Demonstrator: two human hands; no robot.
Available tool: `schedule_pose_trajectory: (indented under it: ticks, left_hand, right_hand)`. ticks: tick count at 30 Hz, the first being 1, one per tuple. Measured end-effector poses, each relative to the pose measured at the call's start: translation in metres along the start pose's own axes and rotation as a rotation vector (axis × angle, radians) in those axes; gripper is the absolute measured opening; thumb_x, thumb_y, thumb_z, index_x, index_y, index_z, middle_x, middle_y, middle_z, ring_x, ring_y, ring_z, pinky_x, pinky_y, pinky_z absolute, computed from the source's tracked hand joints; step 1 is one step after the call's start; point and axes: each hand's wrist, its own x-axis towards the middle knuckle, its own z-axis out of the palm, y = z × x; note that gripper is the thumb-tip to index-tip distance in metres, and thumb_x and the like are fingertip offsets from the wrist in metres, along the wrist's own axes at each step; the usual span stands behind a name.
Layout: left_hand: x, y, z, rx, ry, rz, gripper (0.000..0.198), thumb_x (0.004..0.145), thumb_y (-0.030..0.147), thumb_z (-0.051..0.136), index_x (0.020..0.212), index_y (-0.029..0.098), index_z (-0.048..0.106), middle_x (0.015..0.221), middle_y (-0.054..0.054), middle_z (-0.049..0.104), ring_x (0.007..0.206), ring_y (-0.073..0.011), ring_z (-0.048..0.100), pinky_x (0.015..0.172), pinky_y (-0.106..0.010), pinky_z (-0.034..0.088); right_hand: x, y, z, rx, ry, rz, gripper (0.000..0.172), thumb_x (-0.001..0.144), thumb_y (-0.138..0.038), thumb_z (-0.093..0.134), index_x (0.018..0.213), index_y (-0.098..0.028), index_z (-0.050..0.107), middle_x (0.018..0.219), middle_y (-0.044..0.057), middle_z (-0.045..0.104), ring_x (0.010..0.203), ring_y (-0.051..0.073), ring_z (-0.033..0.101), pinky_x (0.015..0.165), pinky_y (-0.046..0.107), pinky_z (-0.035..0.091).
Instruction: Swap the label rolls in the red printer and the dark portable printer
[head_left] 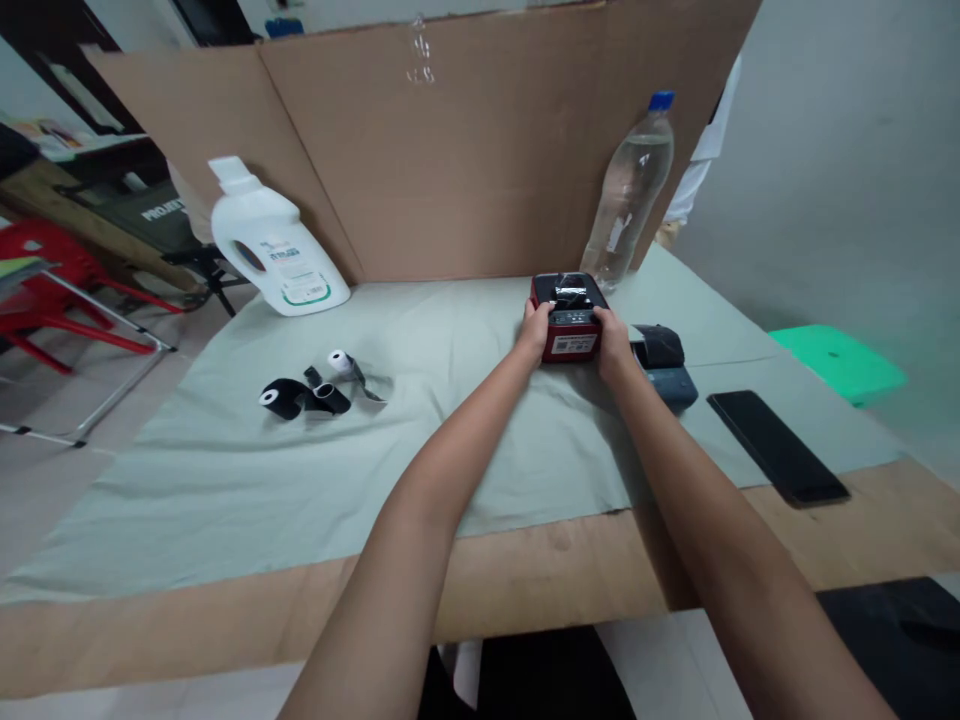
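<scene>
Both my hands grip a small red-and-black box-shaped device, which looks like a portable receipt printer (573, 318), near the back of the cloth. My left hand (534, 330) wraps its left side with the thumb on the top edge. On the opposite side, my right hand (614, 343) holds it the same way. A white label shows on the side facing me. Just right of my right hand sits a dark grey device (666, 370), partly hidden by my wrist. Off to the left lie several small rolls, among them a black roll (283, 398) and a white-ended roll (341, 363).
A cardboard panel (450, 150) stands behind the table. In front of it are a white jug (277, 245) on the left and a clear water bottle (630, 195) on the right. A black phone (776, 445) lies at the right. Beyond the table is a green stool (836, 360).
</scene>
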Motion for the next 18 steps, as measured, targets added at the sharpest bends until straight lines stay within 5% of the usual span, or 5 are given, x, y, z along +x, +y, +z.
schedule_pose_trajectory:
  ticks: [5,8,11,15,18]
  left_hand:
    - [-0.039,0.028,-0.027,-0.012,-0.059,0.148,0.026,0.090,0.017,0.051,0.112,0.020,0.064,0.086,0.000,0.070,0.089,-0.0174,0.070,0.100,-0.030,0.054]
    - [-0.086,0.055,-0.059,0.001,-0.125,0.290,0.040,0.089,0.020,0.050,0.125,0.020,0.067,0.103,0.000,0.076,0.110,-0.0203,0.072,0.109,-0.032,0.053]
    - [-0.145,0.071,-0.096,0.046,-0.065,0.345,0.055,0.086,0.023,0.052,0.140,0.021,0.064,0.128,0.000,0.076,0.138,-0.0230,0.062,0.123,-0.035,0.045]
    - [-0.215,0.071,-0.140,0.077,0.099,0.294,0.067,0.086,0.028,0.054,0.153,0.023,0.056,0.154,0.000,0.064,0.157,-0.0235,0.045,0.133,-0.038,0.033]
    - [-0.243,0.062,-0.159,0.108,0.134,0.249,0.069,0.088,0.029,0.052,0.156,0.025,0.053,0.163,0.002,0.057,0.157,-0.0243,0.046,0.134,-0.041,0.035]
  right_hand:
    - [-0.054,-0.032,0.009,-0.062,-0.265,-0.172,0.070,0.066,-0.047,0.085,0.128,-0.023,0.064,0.119,0.006,0.075,0.111,0.030,0.071,0.102,0.047,0.059]
    - [-0.096,-0.054,0.024,-0.199,-0.441,-0.344,0.090,0.063,-0.048,0.095,0.142,-0.023,0.058,0.140,0.012,0.068,0.130,0.035,0.064,0.115,0.053,0.052]
    - [-0.144,-0.063,0.040,-0.343,-0.514,-0.447,0.097,0.063,-0.052,0.097,0.146,-0.021,0.055,0.145,0.017,0.062,0.136,0.041,0.059,0.118,0.057,0.049]
    - [-0.206,-0.050,0.053,-0.414,-0.545,-0.446,0.096,0.065,-0.052,0.097,0.147,-0.023,0.055,0.142,0.017,0.062,0.138,0.045,0.057,0.117,0.063,0.047]
    - [-0.239,-0.037,0.054,-0.395,-0.555,-0.391,0.087,0.069,-0.049,0.095,0.145,-0.030,0.058,0.140,0.014,0.063,0.135,0.044,0.058,0.116,0.064,0.047]
